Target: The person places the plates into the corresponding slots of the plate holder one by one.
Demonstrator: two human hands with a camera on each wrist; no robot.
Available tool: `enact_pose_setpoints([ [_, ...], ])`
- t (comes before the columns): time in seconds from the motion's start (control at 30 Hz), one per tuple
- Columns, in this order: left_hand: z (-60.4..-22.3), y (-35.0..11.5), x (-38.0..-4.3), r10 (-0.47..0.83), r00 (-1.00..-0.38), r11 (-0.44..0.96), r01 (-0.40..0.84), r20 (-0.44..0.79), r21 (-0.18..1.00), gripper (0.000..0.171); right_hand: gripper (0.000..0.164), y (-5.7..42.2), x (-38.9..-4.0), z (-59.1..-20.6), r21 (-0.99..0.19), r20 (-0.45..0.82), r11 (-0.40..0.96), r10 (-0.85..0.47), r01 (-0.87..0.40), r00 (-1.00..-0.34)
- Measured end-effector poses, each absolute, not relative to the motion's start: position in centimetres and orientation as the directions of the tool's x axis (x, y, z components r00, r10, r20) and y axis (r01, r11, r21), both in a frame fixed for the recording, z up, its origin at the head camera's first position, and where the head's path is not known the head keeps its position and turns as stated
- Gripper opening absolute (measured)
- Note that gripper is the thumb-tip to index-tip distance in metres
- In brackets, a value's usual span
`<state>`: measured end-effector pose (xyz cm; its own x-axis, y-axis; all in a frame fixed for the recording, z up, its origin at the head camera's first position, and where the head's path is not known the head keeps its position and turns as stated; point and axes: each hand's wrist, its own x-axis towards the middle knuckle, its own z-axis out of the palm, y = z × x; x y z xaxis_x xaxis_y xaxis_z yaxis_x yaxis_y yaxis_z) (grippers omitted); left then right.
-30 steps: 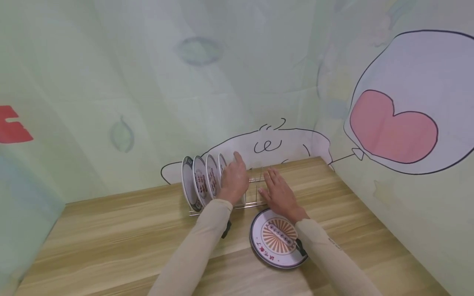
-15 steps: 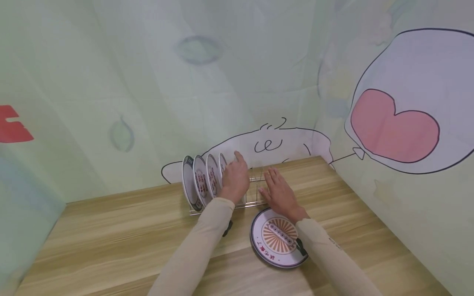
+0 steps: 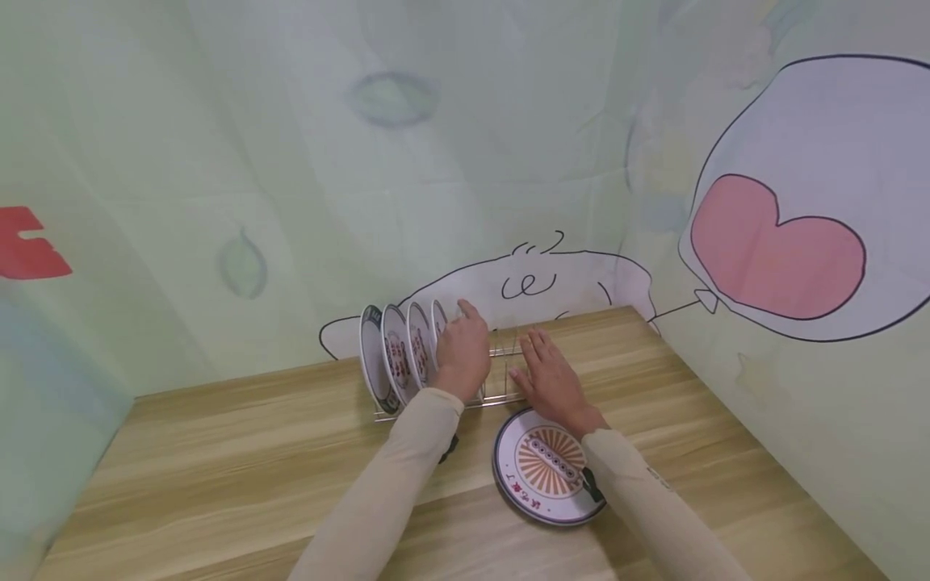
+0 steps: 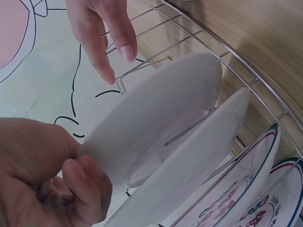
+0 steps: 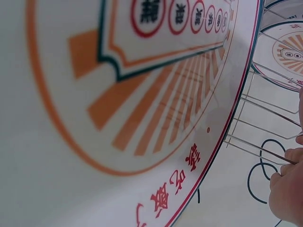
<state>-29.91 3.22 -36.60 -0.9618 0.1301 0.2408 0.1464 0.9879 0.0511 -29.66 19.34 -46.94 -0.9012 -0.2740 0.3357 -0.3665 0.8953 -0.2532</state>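
Note:
My left hand (image 3: 462, 353) pinches the rim of a white plate (image 4: 156, 104) standing on edge in a wire dish rack (image 4: 232, 49). In the head view that hand hides most of this plate. More upright plates (image 3: 395, 355) with printed faces fill the slots to its left. My right hand (image 3: 550, 383) is at the rack's right end, fingers fairly straight and reaching over the end wires; in the left wrist view its fingertips (image 4: 127, 53) hang beside the wire. Whether they press on it I cannot tell.
Below my right wrist, a round plate (image 3: 519, 488) with an orange sunburst print lies face up on the wooden table (image 3: 240, 476); its doubled edge suggests stacking. A printed curtain (image 3: 305, 202) hangs behind the rack, and another printed panel (image 3: 785, 387) stands along the right.
The head view has shifted very slightly. Both hands, the plates and the rack otherwise stay where they were.

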Motion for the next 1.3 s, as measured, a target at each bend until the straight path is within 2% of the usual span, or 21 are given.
enact_pose_setpoints([
  [0.47,-36.6,3.1,-29.7,0.085,-0.965,0.996,0.078,0.250,-0.036,0.065,0.064,19.2,-29.6,-47.0,-0.262,0.317,0.896,-0.272,-0.360,-0.908],
  [0.87,-35.7,3.4,-28.4,0.202,-0.931,0.979,0.195,0.305,-0.053,0.056,0.063,19.2,-29.5,-46.8,-0.247,0.322,0.900,-0.274,-0.360,-0.906],
  [0.93,-35.6,3.3,-27.5,0.249,-0.904,0.965,0.264,0.346,-0.005,0.044,0.063,19.2,-29.4,-46.9,-0.239,0.318,0.902,-0.278,-0.360,-0.906],
  [1.0,-35.6,3.0,-26.2,0.298,-0.880,0.929,0.356,0.369,0.098,0.025,0.063,19.2,-29.5,-46.9,-0.230,0.319,0.902,-0.285,-0.365,-0.904],
  [1.07,-35.8,2.7,-24.8,0.354,-0.865,0.873,0.442,0.356,0.206,0.015,0.062,19.2,-29.5,-46.8,-0.222,0.319,0.902,-0.292,-0.371,-0.902],
  [1.17,-37.2,2.1,-23.0,0.419,-0.871,0.801,0.487,0.255,0.347,0.011,0.062,19.2,-29.7,-46.8,-0.223,0.324,0.901,-0.292,-0.372,-0.900],
  [1.3,-40.2,1.5,-21.8,0.433,-0.898,0.810,0.425,0.075,0.405,0.008,0.064,19.2,-29.8,-46.9,-0.233,0.315,0.904,-0.278,-0.358,-0.907],
])
